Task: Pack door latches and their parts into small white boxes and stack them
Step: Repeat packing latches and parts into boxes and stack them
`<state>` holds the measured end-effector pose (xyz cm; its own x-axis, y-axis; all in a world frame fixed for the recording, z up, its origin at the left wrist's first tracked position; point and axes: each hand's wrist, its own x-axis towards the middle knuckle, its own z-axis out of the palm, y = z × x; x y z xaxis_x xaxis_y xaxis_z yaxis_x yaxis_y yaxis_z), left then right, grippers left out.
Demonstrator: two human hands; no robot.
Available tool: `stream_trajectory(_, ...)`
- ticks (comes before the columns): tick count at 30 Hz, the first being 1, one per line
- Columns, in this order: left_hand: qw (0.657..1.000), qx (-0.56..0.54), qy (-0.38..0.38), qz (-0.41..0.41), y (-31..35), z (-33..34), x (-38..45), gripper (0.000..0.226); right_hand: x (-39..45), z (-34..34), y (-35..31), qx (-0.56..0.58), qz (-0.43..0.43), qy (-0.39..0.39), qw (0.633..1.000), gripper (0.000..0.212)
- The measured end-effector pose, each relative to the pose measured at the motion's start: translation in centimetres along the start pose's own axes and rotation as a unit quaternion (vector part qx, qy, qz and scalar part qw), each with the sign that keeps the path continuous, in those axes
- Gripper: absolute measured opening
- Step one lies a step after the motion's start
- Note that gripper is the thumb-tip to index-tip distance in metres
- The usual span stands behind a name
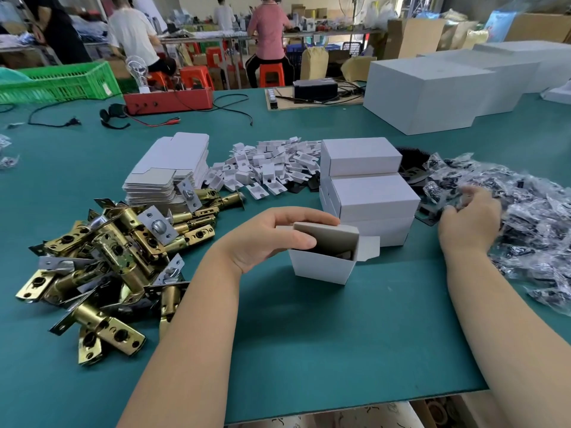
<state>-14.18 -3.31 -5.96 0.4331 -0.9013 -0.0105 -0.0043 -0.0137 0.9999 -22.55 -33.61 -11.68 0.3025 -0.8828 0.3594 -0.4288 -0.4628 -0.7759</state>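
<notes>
- Left hand [272, 233] pinches the open box's [321, 264] lid flap at table centre; thin card, light, crushable.
- Right hand [469, 217], at three o'clock, curls into slippery bagged parts [525, 217].

The table mat [309, 335] is plain teal green; the open box [321, 267] is white outside with a grey-beige inner flap; the stacked boxes [370, 193] are white; the flat box blanks [167, 171] are white with grey undersides; the latches [117, 257] are shiny brass-gold with silver faceplates; the small inserts [268, 168] are white; the bagged parts [525, 217] are black in clear glossy plastic; the crate [61, 81] is bright green; the tray [170, 100] is red; the stools [272, 74] are orange-red.
</notes>
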Motion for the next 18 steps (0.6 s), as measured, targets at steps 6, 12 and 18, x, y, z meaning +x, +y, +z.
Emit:
stream_trajectory(6, 1.0, 0.005, -0.003, 0.005, -0.2, -0.2, 0.1, 0.039, -0.4, -0.8, -0.5, 0.07, -0.028, 0.046, 0.996, 0.036)
stream_trajectory(12, 1.0, 0.018, 0.001, 0.007, -0.4, -0.4, 0.4, 0.036, -2.5, -3.9, -5.9, 0.361, -0.075, 0.024, 0.929, 0.016)
stream_trajectory(18, 0.993, 0.058, 0.105, -0.012, -0.9, 0.2, 1.5, 0.031, -9.2, -5.2, -11.7, 0.345, -0.282, -0.167, 0.88, 0.029)
